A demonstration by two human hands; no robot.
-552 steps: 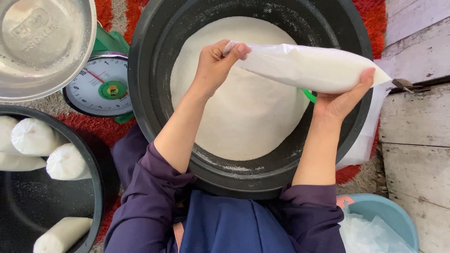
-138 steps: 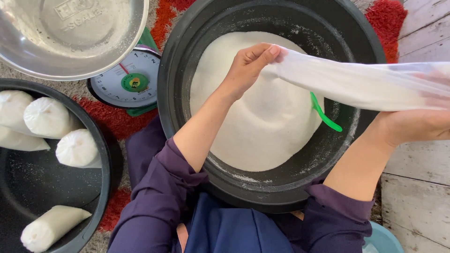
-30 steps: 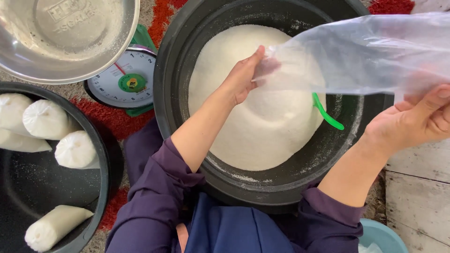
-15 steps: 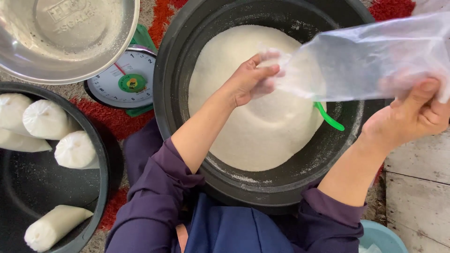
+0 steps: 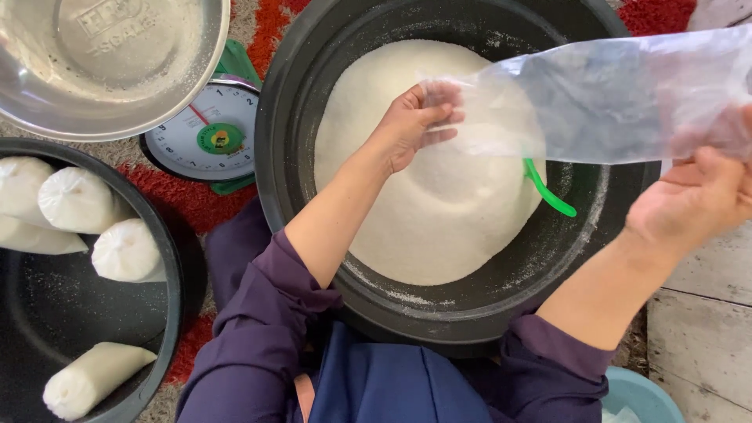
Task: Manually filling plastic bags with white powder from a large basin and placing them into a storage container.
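Half a second ago the left hand (image 5: 413, 121) was pinching the mouth of the clear plastic bag (image 5: 619, 102) with curled fingers; now the fingers are looser and spread a little, the thumb and fingertips only lightly closed on the bag's thin edge at about 10 o'clock of the white heap. The bag itself has lifted and flattened: it stretches empty and see-through from the left hand out toward 3 o'clock, where earlier it sagged lower over the tub. The right hand (image 5: 697, 200) has dropped slightly and opened its grip; its fingers close on the bag's far end from below, though the plastic blurs exactly how tightly.

The bag hangs between the two hands, above the right half of the big black tub (image 5: 290, 157), over the mound of white grain (image 5: 427, 196). A green scoop handle (image 5: 548, 192) pokes out of the grain just under the bag, at 4 o'clock from the left hand.

At 9 o'clock sit a dial scale (image 5: 207, 137), a steel bowl (image 5: 110, 70) above it, and a second black tub (image 5: 168, 313) holding filled white bags (image 5: 78, 200).
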